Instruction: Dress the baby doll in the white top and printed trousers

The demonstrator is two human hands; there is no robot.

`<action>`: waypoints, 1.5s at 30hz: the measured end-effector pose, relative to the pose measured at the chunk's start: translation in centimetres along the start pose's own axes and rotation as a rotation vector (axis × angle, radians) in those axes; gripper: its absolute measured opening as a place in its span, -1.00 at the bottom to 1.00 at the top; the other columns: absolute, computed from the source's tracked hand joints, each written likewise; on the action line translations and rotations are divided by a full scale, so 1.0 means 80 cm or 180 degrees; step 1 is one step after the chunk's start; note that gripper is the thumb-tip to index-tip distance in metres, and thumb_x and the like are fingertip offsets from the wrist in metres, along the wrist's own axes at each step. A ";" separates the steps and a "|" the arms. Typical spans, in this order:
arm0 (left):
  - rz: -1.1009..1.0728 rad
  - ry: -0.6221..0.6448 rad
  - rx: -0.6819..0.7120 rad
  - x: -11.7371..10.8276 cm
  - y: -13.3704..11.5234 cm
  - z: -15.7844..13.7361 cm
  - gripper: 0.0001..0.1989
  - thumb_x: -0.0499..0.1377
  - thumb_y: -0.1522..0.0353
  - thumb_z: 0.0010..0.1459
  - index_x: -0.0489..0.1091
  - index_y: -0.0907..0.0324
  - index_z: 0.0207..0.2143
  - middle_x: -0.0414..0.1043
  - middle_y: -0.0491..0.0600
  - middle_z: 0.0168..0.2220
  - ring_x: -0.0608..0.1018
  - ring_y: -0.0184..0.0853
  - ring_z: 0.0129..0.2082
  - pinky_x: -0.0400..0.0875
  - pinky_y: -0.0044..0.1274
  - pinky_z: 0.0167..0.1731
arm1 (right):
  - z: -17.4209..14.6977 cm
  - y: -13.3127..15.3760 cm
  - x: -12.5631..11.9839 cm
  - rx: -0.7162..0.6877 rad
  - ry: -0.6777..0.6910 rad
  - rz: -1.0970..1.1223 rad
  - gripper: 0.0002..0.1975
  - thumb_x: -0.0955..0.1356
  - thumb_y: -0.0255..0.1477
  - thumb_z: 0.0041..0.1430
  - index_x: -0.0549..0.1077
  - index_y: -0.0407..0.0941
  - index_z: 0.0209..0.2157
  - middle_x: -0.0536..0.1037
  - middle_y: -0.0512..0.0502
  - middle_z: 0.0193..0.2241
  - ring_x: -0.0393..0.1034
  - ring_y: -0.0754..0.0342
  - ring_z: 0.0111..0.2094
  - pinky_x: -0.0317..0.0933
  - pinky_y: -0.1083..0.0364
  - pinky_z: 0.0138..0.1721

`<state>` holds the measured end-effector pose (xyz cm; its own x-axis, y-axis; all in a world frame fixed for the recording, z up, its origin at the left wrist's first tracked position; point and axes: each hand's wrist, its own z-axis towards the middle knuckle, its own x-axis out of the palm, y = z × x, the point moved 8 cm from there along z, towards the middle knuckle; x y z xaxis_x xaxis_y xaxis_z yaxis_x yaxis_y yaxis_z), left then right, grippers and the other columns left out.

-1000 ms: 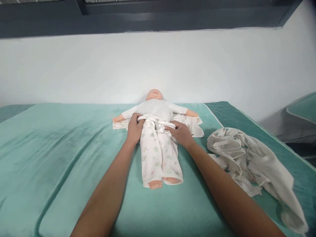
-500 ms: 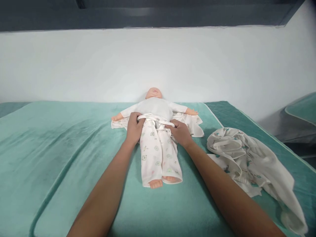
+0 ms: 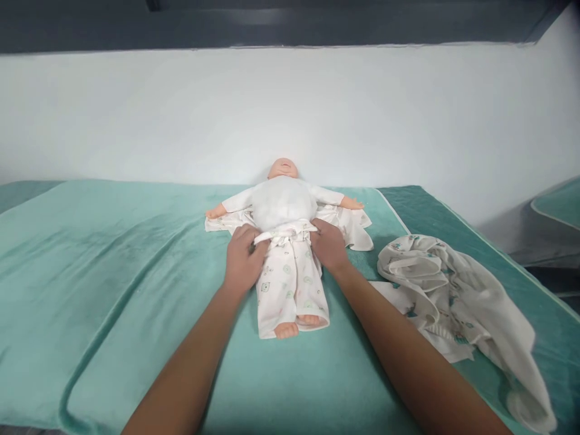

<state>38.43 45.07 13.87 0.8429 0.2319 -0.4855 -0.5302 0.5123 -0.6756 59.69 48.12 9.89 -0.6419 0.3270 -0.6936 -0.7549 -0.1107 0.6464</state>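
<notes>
**The waistband came lower on the doll**

From my head camera, the band sat further down than a moment before: more of the rounded white belly showed, the gap under the band had closed, and the hems had crept up a little. To my judgement, the waist was being settled rather than the legs. My left hand had its fingers curled closed on one end of the band; my right hand pinched the other, though the fingertips were partly hidden. The trousers covered the doll's legs, with the feet poking out of the wide, straight hems.

Their thin, pale fabric carried small green prints and puckered under the band. A printed garment spread, creased, beneath the smooth-handed arms. The green cover looked plush and rippled; a soft, crumpled cloth lay beyond my right forearm.
</notes>
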 end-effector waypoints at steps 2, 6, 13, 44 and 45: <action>0.0046 0.0135 -0.0131 -0.002 -0.006 -0.024 -0.72 0.09 0.39 0.19 0.14 0.14 -0.58 0.21 -0.13 -0.52 0.33 -0.34 -0.40 0.21 -0.47 -0.32 | -0.002 0.000 -0.001 0.0071 -0.0015 -0.0100 -0.89 0.18 -0.48 0.01 0.30 -0.05 -0.43 0.47 -0.05 -0.41 0.24 0.00 -0.36 -0.04 0.08 -0.36; 0.0132 0.0429 -0.0484 0.005 -0.003 -0.054 -0.80 0.15 0.27 0.16 0.21 0.13 -0.46 0.26 -0.13 -0.43 0.35 -0.34 -0.37 0.24 -0.47 -0.32 | -0.004 -0.004 0.000 0.0212 -0.0019 -0.0111 -0.77 0.19 -0.54 -0.05 0.32 -0.04 -0.31 0.47 -0.05 -0.38 0.26 -0.02 -0.35 -0.06 0.07 -0.36; 0.0161 0.0581 -0.0740 0.020 0.011 -0.052 -0.64 0.27 0.18 0.06 0.26 0.11 -0.15 0.35 -0.04 -0.16 0.43 -0.22 -0.12 0.32 -0.40 -0.13 | -0.010 -0.006 -0.013 0.0084 -0.0128 0.0469 -0.74 0.21 -0.55 -0.14 0.28 -0.05 -0.32 0.44 -0.02 -0.35 0.27 0.01 -0.32 0.06 0.08 -0.30; 0.0089 0.1144 -0.0512 -0.006 -0.019 -0.127 -0.61 0.20 0.05 0.10 0.36 0.15 -0.19 0.46 -0.05 -0.24 0.47 -0.24 -0.23 0.33 -0.45 -0.23 | -0.165 0.042 -0.021 -0.0371 0.0849 0.0823 -0.24 0.52 -0.14 -0.15 0.19 -0.09 0.03 0.40 -0.17 -0.02 0.35 -0.07 -0.01 0.24 -0.02 -0.02; 0.0264 0.1139 -0.0448 -0.007 -0.022 -0.136 -0.53 0.26 0.03 0.02 0.35 0.16 -0.14 0.47 -0.01 -0.19 0.47 -0.19 -0.18 0.34 -0.42 -0.20 | -0.165 0.042 -0.021 -0.0378 0.0864 0.0797 -0.26 0.52 -0.14 -0.15 0.21 -0.10 0.02 0.42 -0.16 -0.03 0.36 -0.06 -0.04 0.24 0.00 -0.04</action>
<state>37.84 35.07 9.30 0.7245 -0.0480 -0.6876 -0.6235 0.3796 -0.6835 56.44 34.85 9.03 -0.8086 0.0176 -0.5882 -0.5704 -0.2688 0.7761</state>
